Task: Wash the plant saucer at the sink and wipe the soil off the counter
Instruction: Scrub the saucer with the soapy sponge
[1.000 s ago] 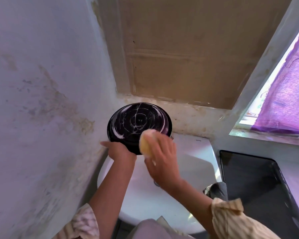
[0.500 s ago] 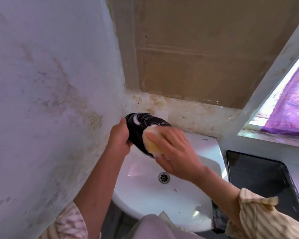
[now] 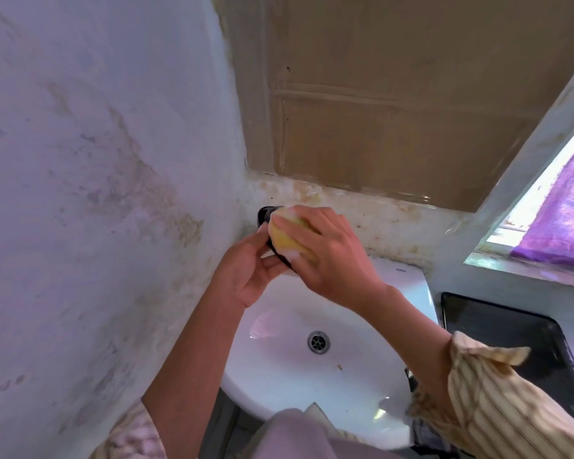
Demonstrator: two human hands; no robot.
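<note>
Black plant saucer (image 3: 266, 214) held edge-on above the sink (image 3: 345, 376), at its 11 o'clock. Left hand (image 3: 246, 273) pinching the lower rim; right hand (image 3: 325, 256) curled round a soapy yellow sponge (image 3: 287, 240) pressed against it. Likely light, stiff, slippery; best gripped at opposite rim edges.

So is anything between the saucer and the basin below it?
Nothing visible. The saucer is held edge-on above the sink by the left hand, with the right hand pressing a sponge on it. The basin under it holds only small specks.
</note>
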